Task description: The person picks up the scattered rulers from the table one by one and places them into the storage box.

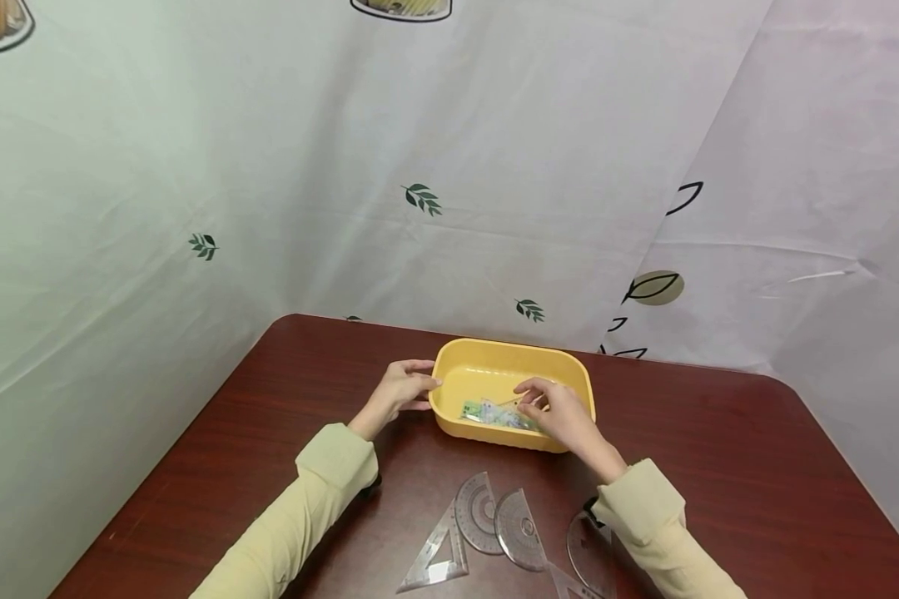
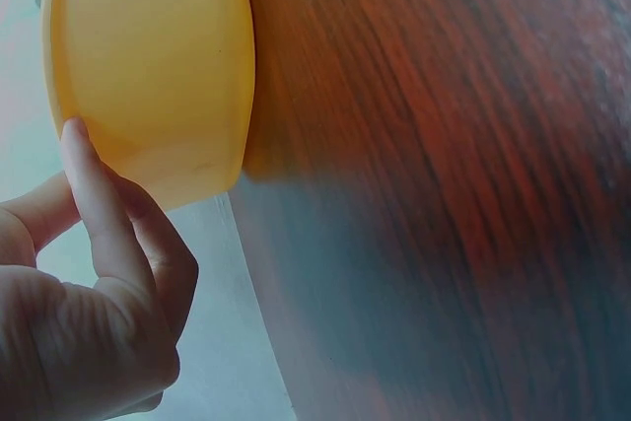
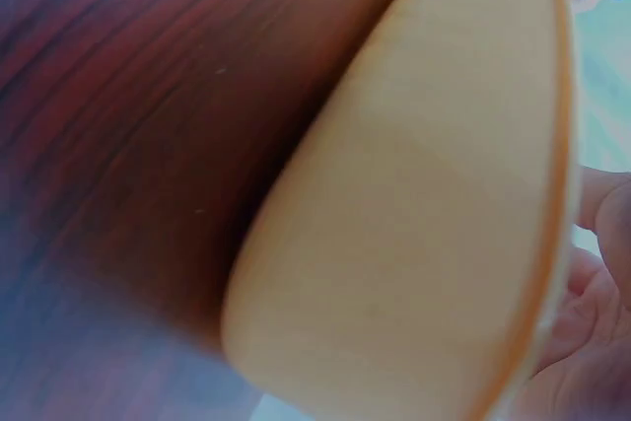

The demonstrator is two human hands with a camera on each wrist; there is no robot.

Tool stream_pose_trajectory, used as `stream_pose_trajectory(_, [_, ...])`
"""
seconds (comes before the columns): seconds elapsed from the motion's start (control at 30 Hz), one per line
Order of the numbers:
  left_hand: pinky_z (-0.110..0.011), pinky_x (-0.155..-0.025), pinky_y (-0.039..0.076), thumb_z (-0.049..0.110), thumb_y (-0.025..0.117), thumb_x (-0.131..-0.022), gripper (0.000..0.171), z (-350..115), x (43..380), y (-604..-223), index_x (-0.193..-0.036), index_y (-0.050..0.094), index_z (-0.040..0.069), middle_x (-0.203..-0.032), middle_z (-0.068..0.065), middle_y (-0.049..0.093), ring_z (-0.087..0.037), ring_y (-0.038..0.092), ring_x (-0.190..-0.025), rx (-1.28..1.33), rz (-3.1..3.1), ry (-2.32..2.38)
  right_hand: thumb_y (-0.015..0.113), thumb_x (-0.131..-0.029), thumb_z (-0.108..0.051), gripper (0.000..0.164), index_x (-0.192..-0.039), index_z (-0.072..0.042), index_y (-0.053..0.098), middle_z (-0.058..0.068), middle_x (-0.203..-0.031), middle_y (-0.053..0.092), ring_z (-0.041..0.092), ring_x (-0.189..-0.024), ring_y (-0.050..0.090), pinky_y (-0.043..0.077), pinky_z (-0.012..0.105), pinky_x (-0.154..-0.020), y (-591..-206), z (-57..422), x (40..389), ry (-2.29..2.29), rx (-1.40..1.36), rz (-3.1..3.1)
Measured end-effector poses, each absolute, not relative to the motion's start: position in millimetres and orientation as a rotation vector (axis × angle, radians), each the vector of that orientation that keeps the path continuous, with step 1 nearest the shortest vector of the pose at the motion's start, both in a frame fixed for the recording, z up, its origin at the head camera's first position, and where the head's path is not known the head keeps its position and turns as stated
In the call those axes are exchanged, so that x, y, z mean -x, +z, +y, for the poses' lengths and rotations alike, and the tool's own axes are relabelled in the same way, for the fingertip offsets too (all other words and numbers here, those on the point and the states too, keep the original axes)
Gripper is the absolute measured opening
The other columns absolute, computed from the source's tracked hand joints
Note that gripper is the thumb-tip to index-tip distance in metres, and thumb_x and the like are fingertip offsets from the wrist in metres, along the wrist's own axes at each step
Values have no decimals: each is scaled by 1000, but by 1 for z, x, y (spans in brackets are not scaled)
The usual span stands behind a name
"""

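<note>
A yellow plastic basin (image 1: 487, 353) stands toward the back of the table. My left hand (image 1: 400, 389) holds its left end, the thumb at the rim and the fingers along the outside; the left wrist view shows this hand (image 2: 108, 273) against the basin wall (image 2: 158, 66). Over the basin's right part is my right hand (image 1: 558, 409), its fingers loosely bent with a gap at the thumb. Just below its fingertips lie clear, green-printed flat pieces (image 1: 487, 412) on the basin floor. From the right wrist, the basin's outer wall (image 3: 394, 204) hides most of this hand (image 3: 592, 332).
Nearer me on the dark red wooden table (image 1: 689, 441) lie a clear set square (image 1: 453, 553) and clear protractors (image 1: 520, 532). Another clear protractor (image 1: 588, 553) and a clear triangular piece (image 1: 565, 585) lie by my right sleeve. A white patterned cloth (image 1: 494, 166) hangs behind the table.
</note>
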State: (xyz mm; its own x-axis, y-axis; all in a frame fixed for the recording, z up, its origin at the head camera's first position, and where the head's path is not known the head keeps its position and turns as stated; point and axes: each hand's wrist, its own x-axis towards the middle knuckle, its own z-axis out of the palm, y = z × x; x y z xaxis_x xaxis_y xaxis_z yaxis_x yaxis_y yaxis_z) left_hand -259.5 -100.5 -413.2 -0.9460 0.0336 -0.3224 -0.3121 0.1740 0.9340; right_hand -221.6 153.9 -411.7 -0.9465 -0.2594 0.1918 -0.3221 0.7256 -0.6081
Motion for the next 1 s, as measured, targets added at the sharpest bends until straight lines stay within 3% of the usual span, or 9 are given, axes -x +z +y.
stream_pose_trajectory(0.2, [-21, -50, 55, 9, 66, -80, 43, -100, 260, -413, -122, 54, 8, -91, -12, 63, -17, 65, -69, 269, 2182, 1838, 71, -76, -11, 18, -94, -9, 65, -1, -76, 65, 8, -65, 57, 47, 17, -58, -402, 152, 208, 1044, -573, -2777])
stream_pose_trajectory(0.57, [-21, -51, 55, 10, 66, -80, 44, -101, 260, -413, -122, 54, 9, -95, -12, 63, -13, 63, -66, 255, 2183, 1831, 72, -74, -9, 16, -87, -9, 63, -2, -79, 65, 4, -65, 55, 52, 22, -61, -391, 150, 183, 1083, -660, -2716])
stream_pose_trajectory(0.73, [-21, -50, 54, 9, 65, -80, 43, -101, 260, -413, -122, 54, 9, -92, -11, 63, -11, 62, -62, 263, 2176, 1842, 74, -73, -12, 17, -85, -12, 62, -4, -76, 60, 1, -65, 54, 51, 18, -60, -392, 152, 175, 1101, -708, -2733])
stream_pose_trajectory(1.0, [-21, -51, 55, 8, 65, -80, 43, -101, 261, -414, -122, 54, 9, -91, -10, 63, -12, 63, -64, 260, 2173, 1841, 75, -73, -17, 23, -89, -8, 62, 4, -78, 62, -1, -64, 51, 48, 17, -58, -397, 153, 160, 1182, -819, -2854])
